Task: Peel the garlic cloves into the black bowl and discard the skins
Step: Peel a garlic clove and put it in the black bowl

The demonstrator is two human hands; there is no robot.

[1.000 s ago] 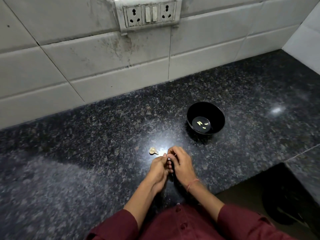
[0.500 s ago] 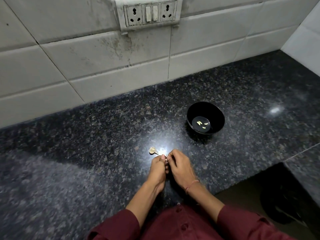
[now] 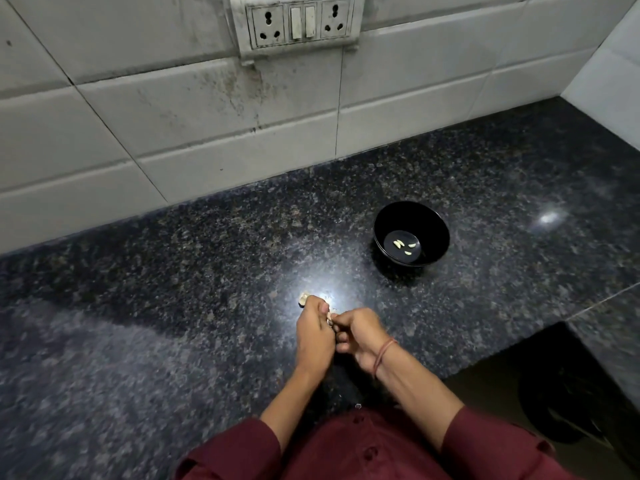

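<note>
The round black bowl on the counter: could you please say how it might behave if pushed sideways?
The round black bowl probably slides easily, as the speckled granite counter looks glossy. It seems light, holding only three peeled garlic cloves. Its narrower base might let it tip.

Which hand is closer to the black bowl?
Right. The right hand is left of the black bowl, toward the person; the left hand is farther left.
</note>
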